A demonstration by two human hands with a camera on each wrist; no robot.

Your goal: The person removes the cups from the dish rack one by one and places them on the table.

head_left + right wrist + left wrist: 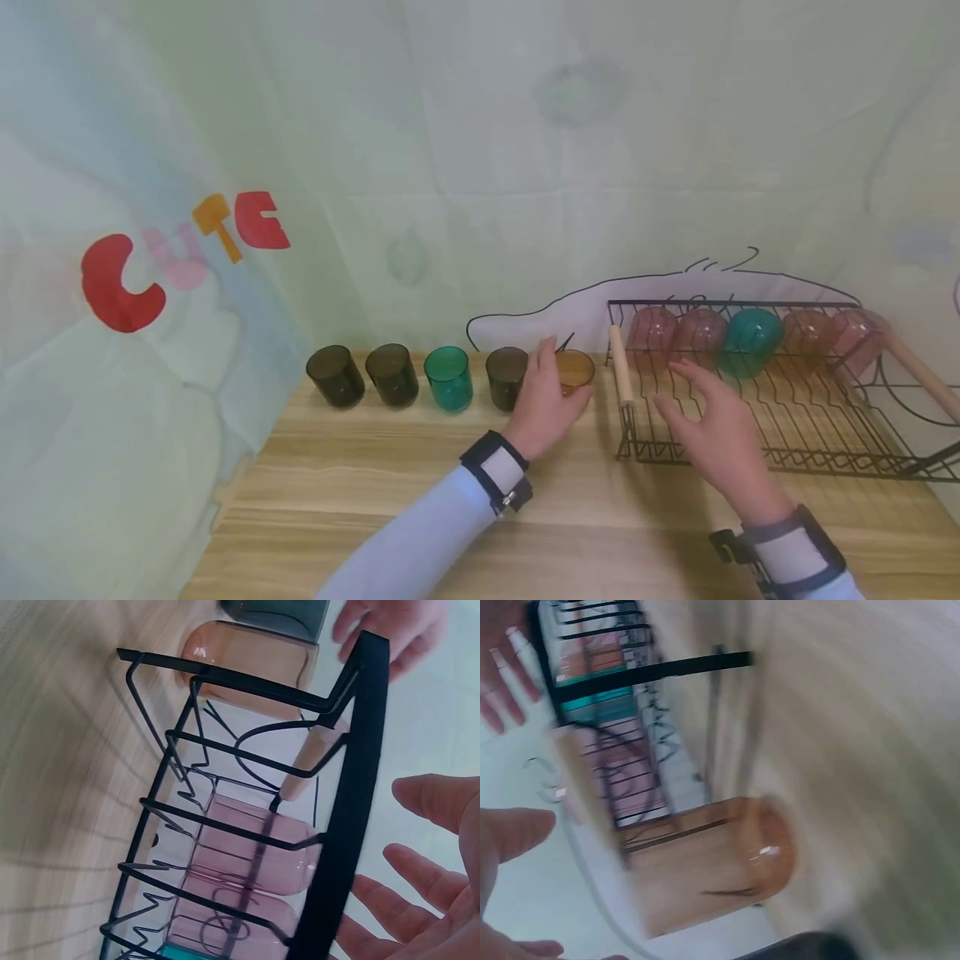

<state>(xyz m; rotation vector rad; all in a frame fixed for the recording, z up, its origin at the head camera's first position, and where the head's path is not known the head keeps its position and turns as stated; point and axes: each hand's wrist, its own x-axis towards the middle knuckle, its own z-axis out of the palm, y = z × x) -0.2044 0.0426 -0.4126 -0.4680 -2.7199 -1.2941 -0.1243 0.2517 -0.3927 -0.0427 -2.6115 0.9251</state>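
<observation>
Left hand [546,408] is held over the right end of a row of upright tumblers, its fingers extended and nothing gripped; it is nearest to the amber tumbler [578,372], whose rim is partly covered by it in the head view. Whether that rim is touched cannot be told. To the left of the amber tumbler, a dark tumbler [503,377], a teal tumbler [448,383] and two more dark tumblers [393,379] are lined up on the wood-grain table [315,487].

Right hand [718,429] is held above the left part of a black wire rack [626,450], thumb and fingers wide apart, with nothing held. Along the rack's back, five inverted tumblers are set side by side: two pink [651,331], one teal [752,333], one amber and one pink. A wooden handle [621,367] is fitted at the rack's left end.
</observation>
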